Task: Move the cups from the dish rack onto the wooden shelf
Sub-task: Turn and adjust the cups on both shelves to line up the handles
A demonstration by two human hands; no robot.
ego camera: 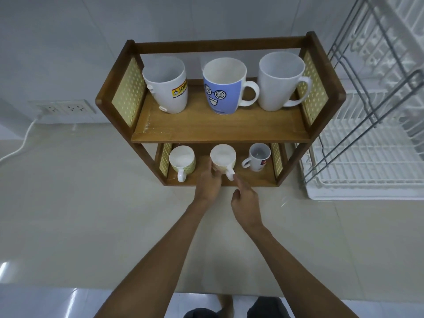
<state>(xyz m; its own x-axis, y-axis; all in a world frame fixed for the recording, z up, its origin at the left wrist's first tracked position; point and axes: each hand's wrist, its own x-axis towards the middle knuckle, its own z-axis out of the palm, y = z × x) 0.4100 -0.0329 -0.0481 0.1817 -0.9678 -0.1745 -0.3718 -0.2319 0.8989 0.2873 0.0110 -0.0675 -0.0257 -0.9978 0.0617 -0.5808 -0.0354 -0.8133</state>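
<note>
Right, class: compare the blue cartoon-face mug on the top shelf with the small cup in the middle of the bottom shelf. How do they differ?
The blue mug looks larger than the small middle cup. The blue mug has a spiral-eyed face, the small cup a pale green pattern. The blue mug stands untouched with its handle to the right; the small cup is touched by the left hand and the right hand at its handle, which points forward. Both stand upright, with white insides.

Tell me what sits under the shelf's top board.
Three small cups on the lower board: green-patterned cup, middle cup with both hands at it, left hand covering its side, and white cup.
</note>
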